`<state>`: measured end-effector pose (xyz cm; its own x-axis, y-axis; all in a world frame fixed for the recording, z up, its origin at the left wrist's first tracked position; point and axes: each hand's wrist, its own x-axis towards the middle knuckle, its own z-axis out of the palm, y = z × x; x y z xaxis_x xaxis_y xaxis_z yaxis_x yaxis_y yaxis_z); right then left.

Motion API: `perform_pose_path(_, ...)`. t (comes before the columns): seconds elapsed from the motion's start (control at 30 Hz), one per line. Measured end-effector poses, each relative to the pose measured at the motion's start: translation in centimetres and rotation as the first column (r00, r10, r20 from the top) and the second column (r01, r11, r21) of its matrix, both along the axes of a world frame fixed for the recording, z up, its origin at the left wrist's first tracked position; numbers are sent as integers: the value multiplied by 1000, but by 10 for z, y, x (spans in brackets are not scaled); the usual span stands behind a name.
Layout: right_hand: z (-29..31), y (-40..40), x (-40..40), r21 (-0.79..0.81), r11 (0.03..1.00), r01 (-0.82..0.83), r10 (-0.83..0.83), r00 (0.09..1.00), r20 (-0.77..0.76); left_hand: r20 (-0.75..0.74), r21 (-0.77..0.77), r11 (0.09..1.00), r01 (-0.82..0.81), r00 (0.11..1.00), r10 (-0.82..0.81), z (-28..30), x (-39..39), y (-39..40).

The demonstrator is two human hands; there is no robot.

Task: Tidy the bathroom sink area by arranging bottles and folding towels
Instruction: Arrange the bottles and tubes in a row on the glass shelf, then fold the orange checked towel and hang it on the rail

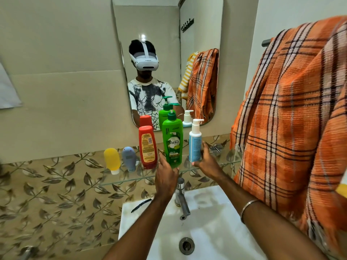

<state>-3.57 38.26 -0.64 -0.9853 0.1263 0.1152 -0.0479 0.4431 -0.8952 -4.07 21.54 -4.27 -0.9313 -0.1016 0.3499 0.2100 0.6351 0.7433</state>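
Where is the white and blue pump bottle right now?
In the head view, the white and blue pump bottle is at the right end of the glass shelf, beside the green shampoo bottle, held by the right hand.

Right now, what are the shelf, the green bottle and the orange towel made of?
The shelf looks like clear glass: the leaf tiles show through it and its edge is greenish. The green bottle seems glossy plastic, smooth with a shine and a printed label. The orange towel looks like woven cotton, though the fibre is a guess; its checked weave and frayed fringe show.
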Motion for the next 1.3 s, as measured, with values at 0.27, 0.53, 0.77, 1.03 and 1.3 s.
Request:
perform_pose_path(0.27, 15, -12, 31, 88, 979, 186, -178, 980, -94, -34, -24, 997, 75, 997, -76, 15, 30, -19)
perform_pose_path(0.53, 88, -10, 101, 178, 918, 354, -256, 873, -415, -237, 25, 981, 190, 955, -179, 76, 46, 24)
perform_pose_path(0.77, 181, 14, 183, 253, 821, 512, -216, 688, -692, -373, 252, 803, 540, 820, -434, 155, 85, 107)
perform_pose_path(1.03, 260, 32, 232, 156, 732, 663, -242, 467, -851, -350, 484, 397, 780, 588, -729, 248, 130, 169)
perform_pose_path(1.3, 320, 71, 263, 343, 355, 870, -325, 459, -827, -147, 78, 662, 745, 666, -732, 287, 121, 187)
